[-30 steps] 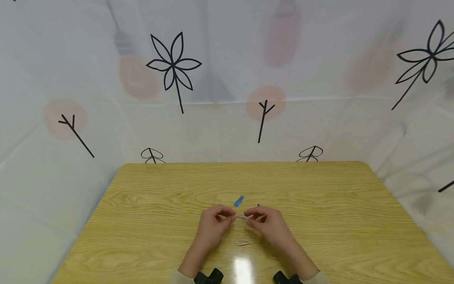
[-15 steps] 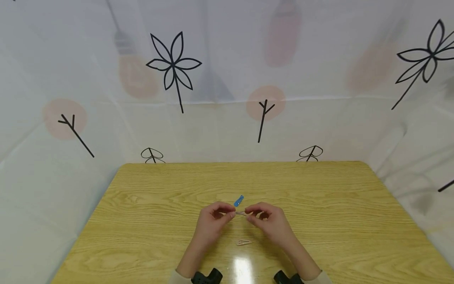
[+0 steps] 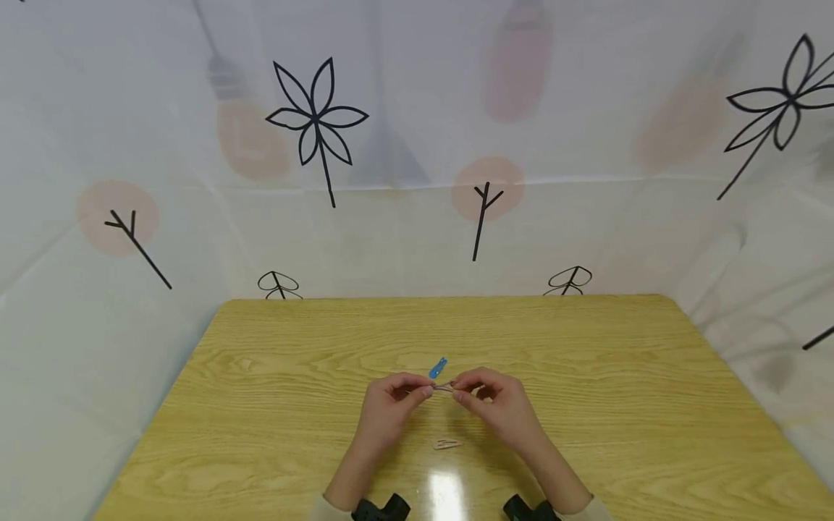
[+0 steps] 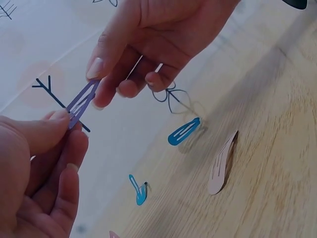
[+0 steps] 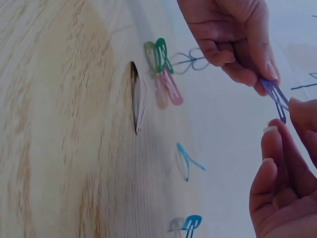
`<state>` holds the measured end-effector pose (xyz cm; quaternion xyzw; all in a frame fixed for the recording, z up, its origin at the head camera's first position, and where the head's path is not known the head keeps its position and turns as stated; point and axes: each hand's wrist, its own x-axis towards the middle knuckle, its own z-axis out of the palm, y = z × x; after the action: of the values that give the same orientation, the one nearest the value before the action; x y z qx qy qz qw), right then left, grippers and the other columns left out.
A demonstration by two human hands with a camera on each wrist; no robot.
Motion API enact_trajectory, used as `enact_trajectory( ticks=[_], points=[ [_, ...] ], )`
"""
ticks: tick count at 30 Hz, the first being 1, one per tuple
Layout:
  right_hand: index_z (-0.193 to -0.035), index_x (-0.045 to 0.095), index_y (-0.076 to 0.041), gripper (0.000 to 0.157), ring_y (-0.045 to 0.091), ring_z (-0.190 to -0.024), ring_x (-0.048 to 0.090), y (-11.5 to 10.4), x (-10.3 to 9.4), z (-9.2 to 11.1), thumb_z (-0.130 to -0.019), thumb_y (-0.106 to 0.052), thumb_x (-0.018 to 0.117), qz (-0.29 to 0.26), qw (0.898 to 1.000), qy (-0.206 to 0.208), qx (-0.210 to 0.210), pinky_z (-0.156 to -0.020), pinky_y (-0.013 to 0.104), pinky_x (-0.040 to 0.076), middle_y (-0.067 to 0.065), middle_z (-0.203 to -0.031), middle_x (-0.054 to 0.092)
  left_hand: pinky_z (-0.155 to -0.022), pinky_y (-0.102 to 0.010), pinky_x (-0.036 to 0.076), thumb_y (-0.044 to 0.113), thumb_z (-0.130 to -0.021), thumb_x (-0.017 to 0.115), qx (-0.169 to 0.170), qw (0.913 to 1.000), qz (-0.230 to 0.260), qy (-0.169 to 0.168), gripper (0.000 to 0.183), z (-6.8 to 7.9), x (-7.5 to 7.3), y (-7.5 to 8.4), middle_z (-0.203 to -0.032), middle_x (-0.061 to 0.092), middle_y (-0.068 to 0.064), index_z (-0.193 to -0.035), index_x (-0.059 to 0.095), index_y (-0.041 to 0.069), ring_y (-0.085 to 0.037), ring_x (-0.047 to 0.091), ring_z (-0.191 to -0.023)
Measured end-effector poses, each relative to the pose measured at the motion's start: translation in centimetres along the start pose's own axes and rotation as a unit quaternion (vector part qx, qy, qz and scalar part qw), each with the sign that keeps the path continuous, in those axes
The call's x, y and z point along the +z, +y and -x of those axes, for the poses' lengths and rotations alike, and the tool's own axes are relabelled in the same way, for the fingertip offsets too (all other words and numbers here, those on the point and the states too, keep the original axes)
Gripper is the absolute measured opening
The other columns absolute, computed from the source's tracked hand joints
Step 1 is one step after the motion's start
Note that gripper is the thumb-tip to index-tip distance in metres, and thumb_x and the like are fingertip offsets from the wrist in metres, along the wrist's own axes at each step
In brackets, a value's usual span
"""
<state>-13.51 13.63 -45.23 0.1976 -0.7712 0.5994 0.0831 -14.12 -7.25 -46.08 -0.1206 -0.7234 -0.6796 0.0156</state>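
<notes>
Between my hands is a purple snap hair clip (image 4: 82, 103), held above the table with its narrow arms spread apart. My left hand (image 3: 391, 409) pinches one end of it between thumb and fingers. At the opposite end, the thumb and forefinger of my right hand (image 3: 500, 407) grip it. A blue hair clip (image 3: 438, 367) lies just beyond the hands. Nearer to me is a pale pink hair clip (image 3: 447, 443). Another blue clip (image 4: 138, 191) shows in the left wrist view, its arms spread; the head view does not show it.
In the right wrist view, a green hair clip (image 5: 161, 55) and a pink hair clip (image 5: 172, 89) lie together. All rest on a wood-grain table (image 3: 260, 405). A patterned white cloth (image 3: 404, 239) hangs behind and beside it.
Both hands have shifted slightly up in the head view with the purple clip between them. The tip of the second blue clip, visible earlier, is now behind the right hand.
</notes>
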Motion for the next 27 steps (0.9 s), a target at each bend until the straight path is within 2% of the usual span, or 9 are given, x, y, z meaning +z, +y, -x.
enact_trajectory(
  ticks=[7,11,16,21,24,27],
  points=[
    [-0.098,0.073,-0.007,0.015,0.011,-0.081,0.062,0.08,0.33,-0.08,-0.085,0.0,0.077,-0.012,0.999,-0.006,-0.037,-0.063,0.029,0.053,0.009,-0.096,0.071,-0.07,-0.026,0.054,0.01,-0.088,0.077,0.001,0.9982,-0.017,0.058,0.007,0.05,0.32,0.16,-0.09,0.074,-0.008,-0.091,0.076,0.003,-0.014,0.068,-0.078],
    [-0.095,0.074,-0.008,0.012,0.012,-0.083,0.063,-0.23,0.3,-0.06,-0.085,-0.004,0.078,-0.003,0.999,-0.002,-0.033,-0.064,0.029,0.053,0.007,-0.099,0.071,-0.067,-0.024,0.053,0.011,-0.087,0.078,0.0,0.9971,-0.029,0.071,0.007,0.07,0.48,0.28,-0.088,0.074,-0.006,-0.09,0.077,0.005,-0.014,0.067,-0.076],
    [-0.09,0.075,-0.008,0.005,0.015,-0.093,0.064,-0.26,0.32,-0.06,-0.086,-0.005,0.077,0.013,1.0,0.012,-0.019,-0.067,0.029,0.054,0.004,-0.104,0.071,-0.064,-0.023,0.052,0.011,-0.087,0.078,0.011,0.9969,-0.039,0.067,0.007,0.09,0.6,0.44,-0.088,0.074,-0.005,-0.09,0.077,0.006,-0.019,0.067,-0.074],
    [-0.09,0.075,-0.008,0.005,0.014,-0.096,0.065,-0.21,0.45,-0.02,-0.086,-0.006,0.077,0.014,1.0,0.011,0.007,-0.07,0.03,0.054,0.0,-0.105,0.072,-0.064,-0.024,0.051,0.013,-0.087,0.078,0.012,0.9973,-0.04,0.061,0.006,0.17,0.57,0.52,-0.088,0.074,-0.003,-0.09,0.077,0.008,-0.014,0.065,-0.074],
    [-0.091,0.075,-0.01,0.005,0.014,-0.096,0.066,-0.25,0.49,0.01,-0.087,-0.008,0.077,0.016,1.0,0.015,0.016,-0.071,0.031,0.055,-0.001,-0.104,0.073,-0.066,-0.024,0.052,0.012,-0.088,0.077,0.017,0.9982,-0.026,0.051,0.007,0.21,0.56,0.47,-0.09,0.074,-0.005,-0.092,0.076,0.006,-0.012,0.065,-0.075],
    [-0.092,0.075,-0.013,0.007,0.013,-0.091,0.067,-0.3,0.5,0.0,-0.088,-0.007,0.076,0.014,1.0,0.024,0.004,-0.069,0.031,0.055,-0.001,-0.101,0.073,-0.068,-0.024,0.052,0.009,-0.088,0.076,0.017,0.9993,-0.004,0.033,0.01,0.2,0.57,0.39,-0.093,0.073,-0.009,-0.095,0.075,0.002,-0.013,0.065,-0.077]
  ],
)
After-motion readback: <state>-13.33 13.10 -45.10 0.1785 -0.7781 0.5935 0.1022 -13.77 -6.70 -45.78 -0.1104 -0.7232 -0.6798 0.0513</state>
